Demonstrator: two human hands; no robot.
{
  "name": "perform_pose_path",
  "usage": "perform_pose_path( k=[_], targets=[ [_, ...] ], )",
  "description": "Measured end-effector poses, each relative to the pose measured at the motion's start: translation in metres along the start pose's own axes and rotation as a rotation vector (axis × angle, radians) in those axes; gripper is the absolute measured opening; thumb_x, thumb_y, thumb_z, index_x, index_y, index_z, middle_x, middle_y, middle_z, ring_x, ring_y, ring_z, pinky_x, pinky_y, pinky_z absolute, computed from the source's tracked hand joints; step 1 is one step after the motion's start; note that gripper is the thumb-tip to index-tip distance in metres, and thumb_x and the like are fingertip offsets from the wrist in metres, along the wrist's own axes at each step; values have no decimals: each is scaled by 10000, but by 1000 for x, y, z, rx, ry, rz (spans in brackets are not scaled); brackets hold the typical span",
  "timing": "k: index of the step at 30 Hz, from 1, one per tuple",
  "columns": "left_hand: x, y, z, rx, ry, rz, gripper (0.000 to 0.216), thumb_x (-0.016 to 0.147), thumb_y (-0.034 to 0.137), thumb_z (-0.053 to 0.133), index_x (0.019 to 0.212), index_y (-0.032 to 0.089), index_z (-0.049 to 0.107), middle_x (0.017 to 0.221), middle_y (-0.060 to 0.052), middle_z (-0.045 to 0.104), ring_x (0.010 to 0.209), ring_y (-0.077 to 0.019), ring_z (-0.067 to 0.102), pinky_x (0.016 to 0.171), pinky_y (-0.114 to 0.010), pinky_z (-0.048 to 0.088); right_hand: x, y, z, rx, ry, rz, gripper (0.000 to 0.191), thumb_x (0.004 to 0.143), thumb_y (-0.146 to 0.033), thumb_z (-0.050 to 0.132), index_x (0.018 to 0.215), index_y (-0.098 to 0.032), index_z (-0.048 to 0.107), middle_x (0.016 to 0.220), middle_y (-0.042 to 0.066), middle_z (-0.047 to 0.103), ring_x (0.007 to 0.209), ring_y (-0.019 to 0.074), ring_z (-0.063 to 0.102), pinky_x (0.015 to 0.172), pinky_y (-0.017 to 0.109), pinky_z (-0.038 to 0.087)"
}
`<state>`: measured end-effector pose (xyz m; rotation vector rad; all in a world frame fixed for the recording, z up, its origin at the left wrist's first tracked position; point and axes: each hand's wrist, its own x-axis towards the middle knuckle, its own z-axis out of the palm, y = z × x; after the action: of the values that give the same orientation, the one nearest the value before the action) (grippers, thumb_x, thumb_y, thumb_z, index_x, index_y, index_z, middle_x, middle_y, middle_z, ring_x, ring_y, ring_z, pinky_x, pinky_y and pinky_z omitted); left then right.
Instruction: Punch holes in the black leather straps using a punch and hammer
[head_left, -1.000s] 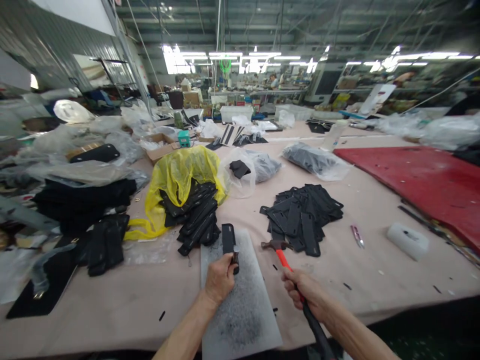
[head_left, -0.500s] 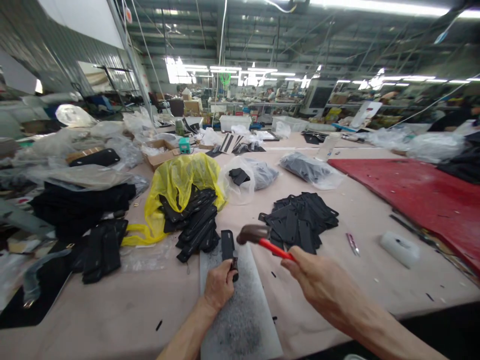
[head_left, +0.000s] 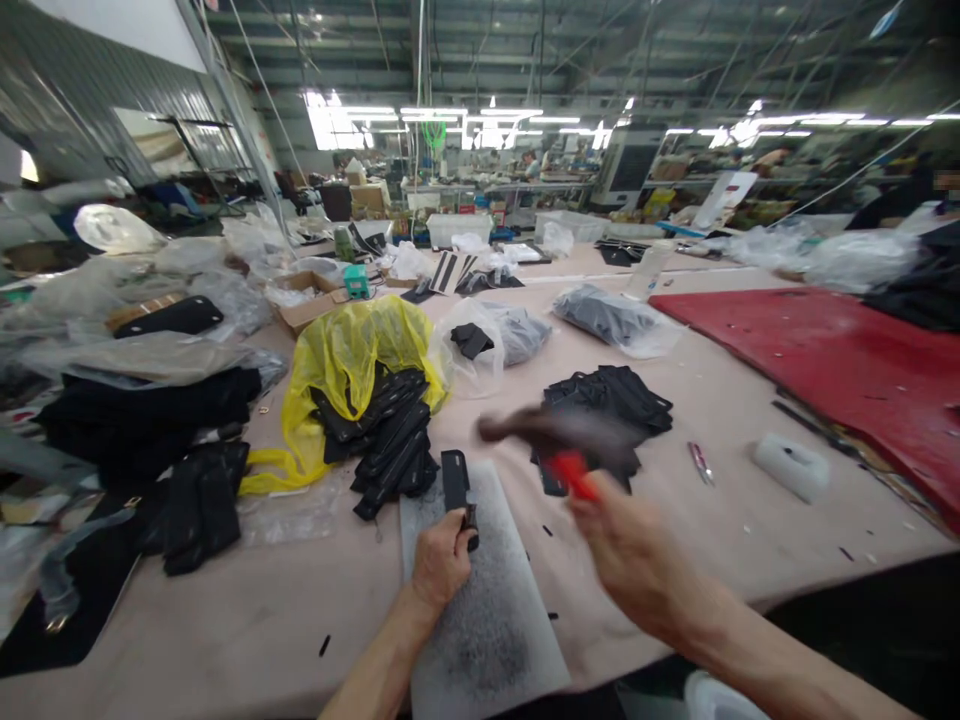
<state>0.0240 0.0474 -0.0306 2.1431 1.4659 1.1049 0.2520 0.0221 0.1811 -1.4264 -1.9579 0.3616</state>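
My left hand [head_left: 442, 562] is closed on a black strap piece [head_left: 454, 482], pressing it against a grey slab [head_left: 517, 590]. A small dark part by my thumb is too small to name. My right hand [head_left: 626, 545] grips the red handle of a hammer [head_left: 551, 428], whose head is raised and blurred by motion, up and to the right of the strap piece. Behind the hammer lies a pile of black pieces [head_left: 637, 395], partly hidden by it. More black pieces [head_left: 394, 440] spill from a yellow bag [head_left: 337, 345] beyond my left hand.
Pink-handled snips [head_left: 701, 463] and a roll wrapped in white [head_left: 791, 468] lie on the right of the table. A red board [head_left: 817, 360] covers the far right. Clear bags of dark pieces [head_left: 615, 318] sit further back. Dark fabric [head_left: 150, 420] is heaped at left.
The hammer has swung up, its head now turned more sideways and blurred. My left hand keeps the strap piece on the slab. The whole view has shifted slightly.
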Motion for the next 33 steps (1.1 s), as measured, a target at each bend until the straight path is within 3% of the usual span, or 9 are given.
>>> perform_pose_path(
  k=[2, 4, 11, 14, 16, 20, 27, 30, 33],
  targets=[
    [0, 0, 0, 4, -2, 4, 170, 859, 126, 507, 957, 207, 619, 769, -55, 705, 718, -233, 700, 614, -301, 515, -4, 11, 4, -149, -277, -12, 384, 989, -487, 342, 762, -218, 494, 559, -7, 499, 434, 128, 387, 465, 294, 191],
    [0, 0, 0, 3, 4, -1, 162, 863, 130, 500, 944, 203, 620, 763, -49, 702, 711, -228, 698, 612, -298, 517, -9, 27, 6, -191, -390, 87, 390, 990, -496, 334, 791, -214, 517, 599, 2, 533, 479, 138, 436, 492, 293, 218],
    [0, -1, 0, -66, 11, -29, 142, 877, 145, 493, 922, 193, 619, 801, -53, 710, 756, -218, 703, 663, -297, 546, -75, 123, 59, 110, -468, 656, 426, 968, -486, 237, 687, -226, 423, 508, -32, 406, 459, 141, 415, 467, 255, 299],
    [-1, -3, 0, -88, -10, -50, 158, 883, 149, 489, 936, 190, 632, 841, -61, 717, 800, -217, 705, 717, -307, 562, -96, 147, 87, -176, -343, 539, 350, 960, -379, 294, 808, -191, 547, 646, 50, 558, 581, 198, 544, 556, 301, 403],
    [-1, -4, 0, -94, -15, -58, 173, 884, 151, 491, 959, 186, 643, 871, -64, 723, 824, -214, 706, 743, -311, 568, -91, 141, 98, -293, -233, 373, 298, 938, -325, 370, 1058, -165, 591, 968, 141, 637, 854, 262, 610, 730, 370, 458],
    [0, -5, 0, -106, -17, -59, 198, 892, 161, 493, 1006, 178, 654, 950, -68, 733, 875, -209, 707, 770, -308, 574, -49, 96, 120, -215, -230, 74, 489, 897, -278, 501, 1374, -179, 454, 1425, 148, 456, 1287, 306, 416, 1037, 472, 342],
    [2, -2, -4, -231, 38, -271, 218, 886, 253, 517, 989, 180, 694, 964, -70, 746, 905, -229, 705, 833, -352, 568, -32, 58, 184, -116, -347, 50, 600, 828, -241, 607, 1408, -241, 452, 1522, 85, 376, 1409, 341, 240, 1122, 607, 114],
    [0, -9, -11, -359, 217, -520, 267, 904, 357, 527, 985, 157, 685, 939, -79, 748, 871, -228, 710, 814, -353, 571, -38, 63, 188, -78, -348, 72, 626, 808, -233, 616, 1410, -254, 446, 1524, 78, 371, 1412, 347, 221, 1107, 637, 80],
    [-3, -17, -19, -365, 251, -583, 287, 891, 389, 548, 975, 153, 688, 931, -79, 745, 876, -228, 703, 835, -351, 556, -34, 70, 183, -24, -351, 75, 606, 777, -221, 633, 1365, -249, 489, 1495, 75, 408, 1393, 330, 257, 1110, 606, 104]
  ],
)
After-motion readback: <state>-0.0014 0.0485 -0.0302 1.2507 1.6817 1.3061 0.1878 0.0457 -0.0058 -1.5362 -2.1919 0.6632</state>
